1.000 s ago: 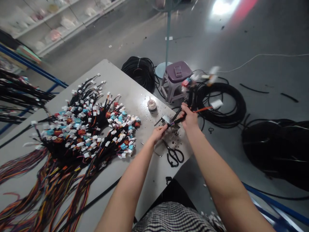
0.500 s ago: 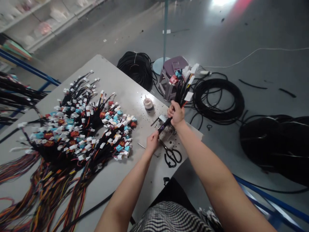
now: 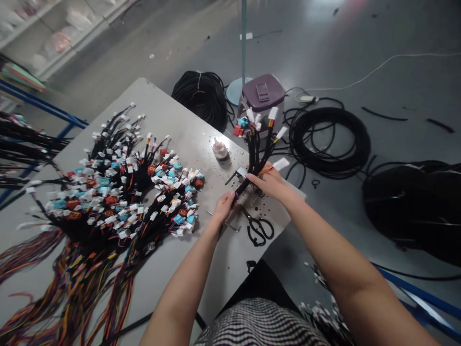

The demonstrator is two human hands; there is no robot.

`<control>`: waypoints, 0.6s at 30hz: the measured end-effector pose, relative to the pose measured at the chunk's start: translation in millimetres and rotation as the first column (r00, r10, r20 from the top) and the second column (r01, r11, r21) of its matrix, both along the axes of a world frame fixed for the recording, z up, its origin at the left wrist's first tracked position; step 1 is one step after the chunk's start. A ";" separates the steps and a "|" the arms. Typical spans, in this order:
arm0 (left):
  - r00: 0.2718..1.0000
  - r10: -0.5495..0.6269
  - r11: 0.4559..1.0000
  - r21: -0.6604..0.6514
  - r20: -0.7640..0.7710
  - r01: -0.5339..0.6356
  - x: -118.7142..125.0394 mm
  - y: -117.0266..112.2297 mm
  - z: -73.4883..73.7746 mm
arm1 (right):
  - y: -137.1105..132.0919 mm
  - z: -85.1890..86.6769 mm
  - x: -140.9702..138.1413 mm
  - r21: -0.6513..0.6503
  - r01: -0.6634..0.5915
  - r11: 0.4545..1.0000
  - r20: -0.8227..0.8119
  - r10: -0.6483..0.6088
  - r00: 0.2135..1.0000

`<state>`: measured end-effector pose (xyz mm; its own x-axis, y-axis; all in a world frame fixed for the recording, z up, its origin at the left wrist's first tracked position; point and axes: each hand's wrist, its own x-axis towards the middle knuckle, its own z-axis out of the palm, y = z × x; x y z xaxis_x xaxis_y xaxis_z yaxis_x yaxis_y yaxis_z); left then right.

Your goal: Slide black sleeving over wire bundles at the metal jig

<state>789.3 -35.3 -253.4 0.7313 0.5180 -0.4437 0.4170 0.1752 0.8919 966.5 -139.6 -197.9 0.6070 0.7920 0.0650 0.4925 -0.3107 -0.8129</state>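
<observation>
A wire harness point(image 3: 255, 154) in black sleeving points away from me, its branches fanned out with white, red and light-blue connectors at their ends. My left hand point(image 3: 224, 204) grips its lower, near end. Further up, my right hand point(image 3: 272, 184) holds the harness where the branches split, thumb across the front and the other fingers partly hidden behind. An orange wire and a white connector point(image 3: 281, 164) stick out beside the right hand. Black-handled scissors point(image 3: 260, 229) lie just below the hands, and a small metal fixture point(image 3: 239, 175) sits beside the harness.
A large pile of connector-ended harnesses point(image 3: 122, 192) covers the left of the table point(image 3: 151, 96). A small bottle point(image 3: 220, 150) and a hex key point(image 3: 233, 227) also lie there. Beyond the edge are a purple-lidded box point(image 3: 262, 91) and black tubing coils point(image 3: 329, 142) on the floor.
My right hand has gone from a fist round the harness to a looser hold with the thumb laid along it. The branches have spread and swung left. The left hand keeps its grip.
</observation>
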 end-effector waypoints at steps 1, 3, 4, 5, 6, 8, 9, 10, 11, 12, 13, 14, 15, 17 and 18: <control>1.000 -0.021 1.000 -0.001 0.005 0.021 3.7 1.1 0.9 | -11.7 -1.9 -5.5 -0.053 0.074 0.996 0.073 -0.070 0.995; 1.000 -0.021 1.000 0.009 0.008 0.021 11.4 2.6 2.6 | -37.4 -8.5 -27.4 -0.107 0.219 0.970 0.170 -0.199 0.965; 1.000 -0.007 1.000 0.017 0.007 0.007 13.9 2.9 3.1 | -51.2 -13.5 -43.3 -0.132 0.259 0.957 0.190 -0.232 0.954; 1.000 0.006 1.000 0.025 0.007 -0.006 15.1 2.9 3.4 | -65.1 -19.8 -61.4 -0.176 0.260 0.949 0.195 -0.226 0.955; 1.000 0.015 0.999 0.032 0.004 -0.015 15.2 2.9 3.7 | -78.5 -26.9 -80.5 -0.240 0.224 0.945 0.190 -0.180 0.965; 1.000 0.018 0.999 0.038 -0.013 -0.017 14.2 3.3 4.9 | -101.9 -42.2 -116.6 -0.379 0.115 0.918 0.173 -0.052 0.984; 1.000 0.006 1.000 0.031 -0.029 -0.005 14.5 3.9 6.0 | -111.4 -49.3 -131.3 -0.433 0.074 0.899 0.167 -0.001 0.986; 0.999 -0.007 1.000 0.014 -0.051 0.008 15.9 4.7 7.5 | -119.2 -55.4 -142.9 -0.474 0.053 0.879 0.165 0.030 0.986; 0.997 -0.024 1.000 -0.007 -0.078 0.024 18.6 5.7 9.4 | -125.7 -59.9 -151.4 -0.503 0.053 0.863 0.170 0.038 0.985; 0.994 -0.041 0.999 -0.025 -0.103 0.039 22.2 6.6 11.6 | -130.9 -62.9 -157.0 -0.524 0.062 0.849 0.174 0.036 0.984; 0.991 -0.059 0.998 -0.036 -0.123 0.055 26.1 7.2 13.8 | -135.2 -64.2 -160.2 -0.543 0.075 0.837 0.178 0.027 0.984; 0.989 -0.067 0.997 -0.035 -0.134 0.063 29.4 7.4 15.9 | -138.6 -64.0 -161.8 -0.562 0.088 0.822 0.180 0.018 0.983; 0.988 -0.065 0.998 -0.022 -0.139 0.062 31.3 7.3 17.7 | -141.2 -62.5 -162.2 -0.586 0.105 0.804 0.182 0.004 0.983; 0.990 -0.046 0.999 0.008 -0.134 0.047 28.8 6.4 19.9 | -143.8 -56.7 -160.6 -0.632 0.140 0.763 0.173 -0.038 0.984; 0.991 -0.033 0.999 0.013 -0.131 0.035 24.2 5.9 20.2 | -143.8 -53.0 -158.7 -0.653 0.150 0.742 0.153 -0.065 0.986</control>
<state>813.5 -29.4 -233.2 0.6849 0.5010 -0.5291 0.5357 0.1459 0.8317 807.8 -283.4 -250.9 0.7128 0.5918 -0.3765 0.4966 -0.8049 -0.3249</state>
